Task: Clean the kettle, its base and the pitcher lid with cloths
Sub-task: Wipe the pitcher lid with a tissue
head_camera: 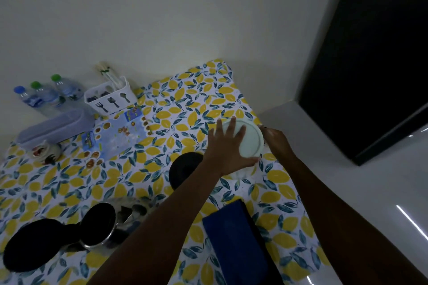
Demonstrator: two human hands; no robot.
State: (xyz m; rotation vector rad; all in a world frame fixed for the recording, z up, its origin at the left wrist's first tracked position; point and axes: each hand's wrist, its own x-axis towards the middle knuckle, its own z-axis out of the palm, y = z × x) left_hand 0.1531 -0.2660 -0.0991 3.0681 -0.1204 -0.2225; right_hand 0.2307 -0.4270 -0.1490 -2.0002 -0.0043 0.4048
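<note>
Surface: lemon-and-leaf patterned tablecloth (143, 178) covering it.
Kettle: steel, open black lid (98, 224), near left.
Cloth: folded dark blue (234, 236), near right.
Base: round black disc (185, 166), centre.
Lid: round white plastic pitcher lid (251, 140), far right.
Hands: left hand (228, 146) spread flat on lid; right hand (276, 140) closed at its rim.

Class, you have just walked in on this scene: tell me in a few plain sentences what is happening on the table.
A person leans over a table covered in a lemon-print cloth. The left hand lies spread on top of a round white pitcher lid, while the right hand touches its far edge. A folded blue cloth lies unused nearer the person. The open kettle sits at the left, and a black round base sits beside the left wrist.
</note>
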